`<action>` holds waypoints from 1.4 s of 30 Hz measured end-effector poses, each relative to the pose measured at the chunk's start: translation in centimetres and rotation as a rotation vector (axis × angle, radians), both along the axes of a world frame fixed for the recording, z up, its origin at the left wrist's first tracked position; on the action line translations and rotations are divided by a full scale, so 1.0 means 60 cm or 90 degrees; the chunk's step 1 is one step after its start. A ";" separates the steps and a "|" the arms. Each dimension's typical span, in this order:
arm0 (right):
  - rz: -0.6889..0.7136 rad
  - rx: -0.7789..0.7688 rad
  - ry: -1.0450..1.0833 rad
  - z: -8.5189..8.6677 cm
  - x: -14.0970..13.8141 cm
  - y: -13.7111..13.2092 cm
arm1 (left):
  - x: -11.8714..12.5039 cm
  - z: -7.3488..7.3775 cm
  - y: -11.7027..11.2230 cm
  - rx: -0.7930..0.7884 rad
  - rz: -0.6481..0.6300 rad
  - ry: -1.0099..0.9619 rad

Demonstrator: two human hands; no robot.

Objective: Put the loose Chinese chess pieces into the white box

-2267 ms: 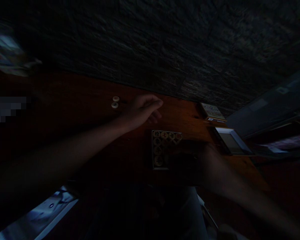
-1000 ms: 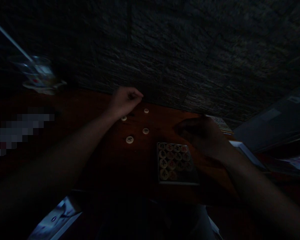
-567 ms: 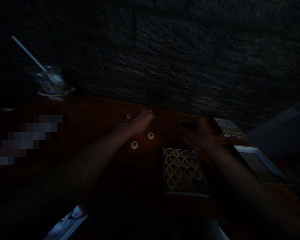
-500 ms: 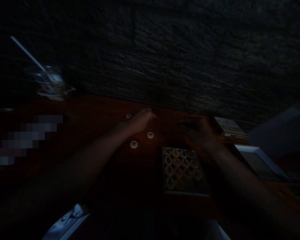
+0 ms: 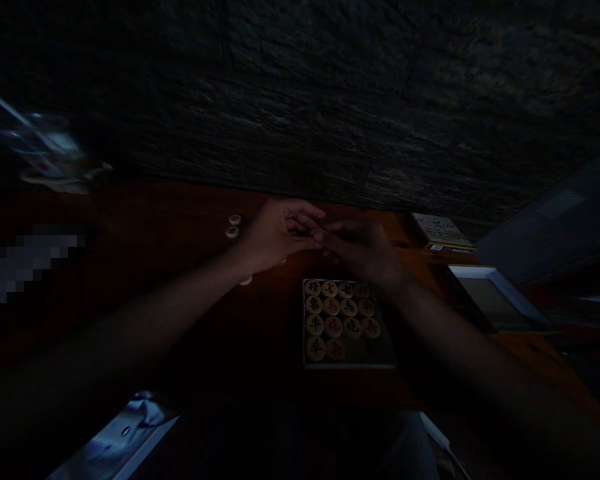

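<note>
In very dim light, my left hand [image 5: 278, 233] and my right hand [image 5: 364, 252] meet fingertip to fingertip over a wooden table [image 5: 180, 220], just behind an open box [image 5: 349, 362]. The box holds several round game pieces [image 5: 333, 326] with red and black characters, laid in rows. My left fingers are curled and my right fingers are pinched together against them; what lies between them is hidden. Two pale loose pieces [image 5: 233, 226] lie left of my left hand. Another loose piece [image 5: 246, 281] peeks out under my left wrist.
A dark stone wall [image 5: 330, 100] runs along the table's far edge. A glass with a straw [image 5: 45, 153] stands at the far left. At the right lie a small printed box [image 5: 440, 231] and a white-rimmed lid or tray [image 5: 495, 303]. A pale object [image 5: 115, 440] sits bottom left.
My left hand has drawn back from the loose pieces towards the middle. My right hand has come left to meet it. The view has shifted slightly.
</note>
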State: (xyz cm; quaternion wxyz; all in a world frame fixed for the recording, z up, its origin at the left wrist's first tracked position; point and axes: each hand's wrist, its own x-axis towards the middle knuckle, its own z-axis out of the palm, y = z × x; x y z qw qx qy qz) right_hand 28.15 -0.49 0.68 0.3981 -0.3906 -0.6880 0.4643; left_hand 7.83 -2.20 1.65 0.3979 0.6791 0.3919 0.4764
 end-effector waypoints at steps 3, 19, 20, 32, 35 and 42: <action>-0.004 -0.020 0.042 -0.002 -0.001 0.000 | 0.003 -0.003 -0.004 -0.009 0.020 0.009; -0.015 -0.021 0.138 -0.001 -0.001 -0.002 | -0.009 -0.011 -0.008 -0.184 -0.053 -0.129; -0.012 -0.020 0.142 0.000 -0.001 -0.003 | -0.009 -0.011 -0.008 -0.177 -0.050 -0.124; -0.036 -0.067 0.120 0.012 -0.008 -0.015 | 0.004 -0.009 -0.014 -0.052 -0.013 -0.068; -0.028 -0.076 0.141 0.010 -0.008 -0.012 | 0.004 -0.007 -0.015 -0.083 -0.010 -0.094; -0.019 -0.041 0.145 0.009 -0.006 -0.013 | 0.006 -0.007 -0.018 -0.117 -0.020 -0.117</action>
